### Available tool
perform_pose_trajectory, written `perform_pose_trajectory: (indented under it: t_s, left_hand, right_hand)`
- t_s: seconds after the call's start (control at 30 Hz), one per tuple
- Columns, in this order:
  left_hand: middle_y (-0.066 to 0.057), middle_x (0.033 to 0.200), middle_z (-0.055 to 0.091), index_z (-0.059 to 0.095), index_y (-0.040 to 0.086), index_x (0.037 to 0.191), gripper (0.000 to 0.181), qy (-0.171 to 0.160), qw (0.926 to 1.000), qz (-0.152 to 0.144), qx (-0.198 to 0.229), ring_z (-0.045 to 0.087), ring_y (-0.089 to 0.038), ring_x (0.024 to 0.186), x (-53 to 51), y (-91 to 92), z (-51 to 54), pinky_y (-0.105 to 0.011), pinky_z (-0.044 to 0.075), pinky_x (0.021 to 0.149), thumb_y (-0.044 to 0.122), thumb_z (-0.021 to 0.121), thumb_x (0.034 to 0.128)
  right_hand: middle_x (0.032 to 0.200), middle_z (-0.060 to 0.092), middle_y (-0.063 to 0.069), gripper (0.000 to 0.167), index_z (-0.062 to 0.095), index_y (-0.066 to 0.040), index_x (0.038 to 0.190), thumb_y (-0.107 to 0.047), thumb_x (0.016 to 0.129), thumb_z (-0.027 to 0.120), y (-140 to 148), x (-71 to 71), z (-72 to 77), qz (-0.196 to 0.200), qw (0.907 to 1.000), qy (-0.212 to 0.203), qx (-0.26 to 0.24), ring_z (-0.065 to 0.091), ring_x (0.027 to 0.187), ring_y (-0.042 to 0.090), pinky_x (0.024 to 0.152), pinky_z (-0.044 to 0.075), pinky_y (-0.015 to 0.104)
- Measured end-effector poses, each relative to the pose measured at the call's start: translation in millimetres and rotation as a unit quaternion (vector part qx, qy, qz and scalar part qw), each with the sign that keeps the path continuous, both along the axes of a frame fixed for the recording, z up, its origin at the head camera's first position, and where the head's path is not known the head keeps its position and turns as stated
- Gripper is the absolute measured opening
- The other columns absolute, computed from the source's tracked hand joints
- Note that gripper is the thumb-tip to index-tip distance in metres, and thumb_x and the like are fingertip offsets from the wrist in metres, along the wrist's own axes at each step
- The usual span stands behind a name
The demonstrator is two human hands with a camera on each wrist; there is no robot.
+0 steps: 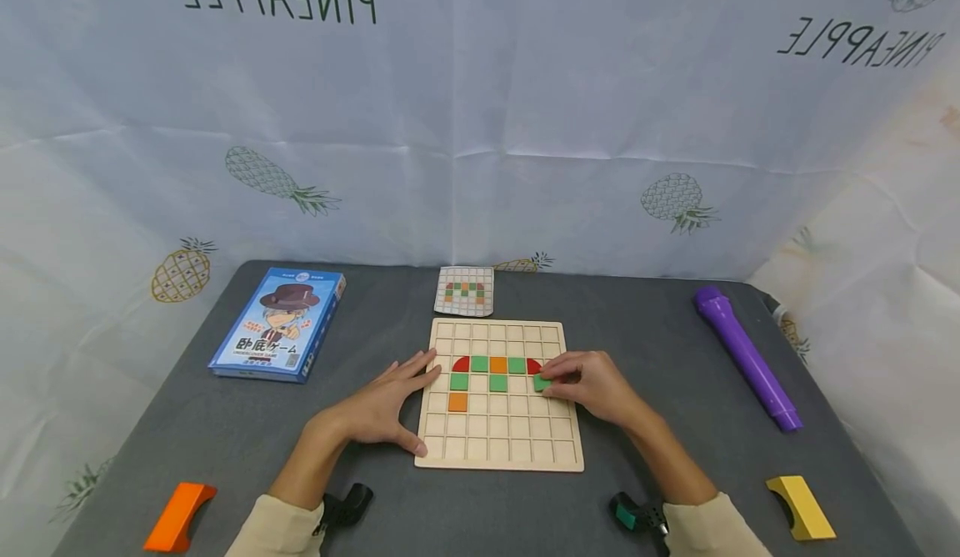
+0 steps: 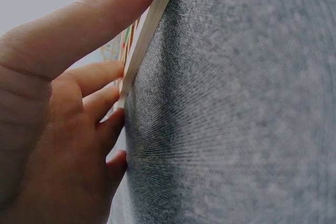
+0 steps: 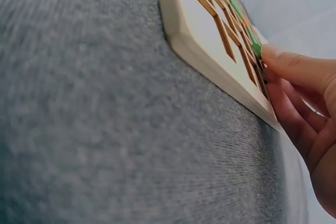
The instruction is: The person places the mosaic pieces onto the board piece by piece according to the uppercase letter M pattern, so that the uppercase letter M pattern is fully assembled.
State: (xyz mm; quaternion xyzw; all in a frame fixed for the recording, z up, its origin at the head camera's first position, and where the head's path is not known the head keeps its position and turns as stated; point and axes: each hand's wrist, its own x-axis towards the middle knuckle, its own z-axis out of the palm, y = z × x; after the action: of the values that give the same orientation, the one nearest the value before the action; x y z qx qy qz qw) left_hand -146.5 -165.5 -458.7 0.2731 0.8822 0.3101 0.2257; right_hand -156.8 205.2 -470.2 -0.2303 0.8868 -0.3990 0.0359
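A wooden grid board (image 1: pixel 498 450) lies on the table. Spread along its left edge, my left hand (image 1: pixel 378 407) touches the board with its thumb and fingertips. My right hand (image 1: pixel 592 383) pinches a green square tile (image 1: pixel 540 383) between thumb and fingers, at the board's right side just below a red tile (image 1: pixel 533 366). Another red tile with a rounded corner (image 1: pixel 461 363) begins the upper row, which also has green tiles and an orange tile (image 1: pixel 498 364). Below sit a green tile (image 1: pixel 459 382), another green tile (image 1: pixel 498 383) and an orange tile (image 1: pixel 457 403).
Behind the board lies a small pattern card (image 1: pixel 464 292). A blue game box (image 1: pixel 277 323) is at the left, a purple tube (image 1: pixel 748 357) at the right. An orange block (image 1: pixel 178 517) and a yellow block (image 1: pixel 802 509) lie near the front corners.
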Motion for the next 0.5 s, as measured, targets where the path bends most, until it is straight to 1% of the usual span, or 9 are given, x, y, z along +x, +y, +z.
perform_pose_trajectory:
  t_s: [0.27,0.4,0.5]
  left_hand:
    - [-0.012,0.174,0.011,0.030,0.007,0.161,0.114,0.001,1.0000,0.000,0.001,0.009,-0.038,0.162,-0.5,0.1,0.6,-0.066,0.006,0.128,0.040,0.092,0.0711]
    - [-0.012,0.174,0.011,0.030,0.007,0.161,0.114,-0.001,1.0000,-0.001,0.001,0.008,-0.038,0.162,0.1,0.2,1.7,-0.065,0.005,0.128,0.040,0.092,0.0714]
    - [-0.012,0.174,0.010,0.030,0.006,0.161,0.114,-0.002,1.0000,-0.001,0.002,0.008,-0.039,0.162,0.4,0.3,2.5,-0.065,0.005,0.128,0.039,0.092,0.0714]
  right_hand:
    - [0.112,0.078,0.006,0.019,0.083,-0.014,0.102,-0.020,0.084,0.084,-2.2,1.7,-2.3,-0.009,0.9999,-0.010,0.002,0.073,0.103,0.022,0.074,0.059,0.020]
    - [0.112,0.078,0.007,0.019,0.083,-0.012,0.102,-0.018,0.084,0.083,-3.8,2.2,-2.4,-0.012,0.9999,-0.005,0.003,0.073,0.103,0.024,0.074,0.059,0.020]
    - [0.111,0.078,0.008,0.019,0.083,-0.011,0.102,-0.017,0.084,0.083,-5.3,2.3,-3.5,-0.011,0.9999,0.001,0.005,0.073,0.101,0.022,0.072,0.058,0.020]
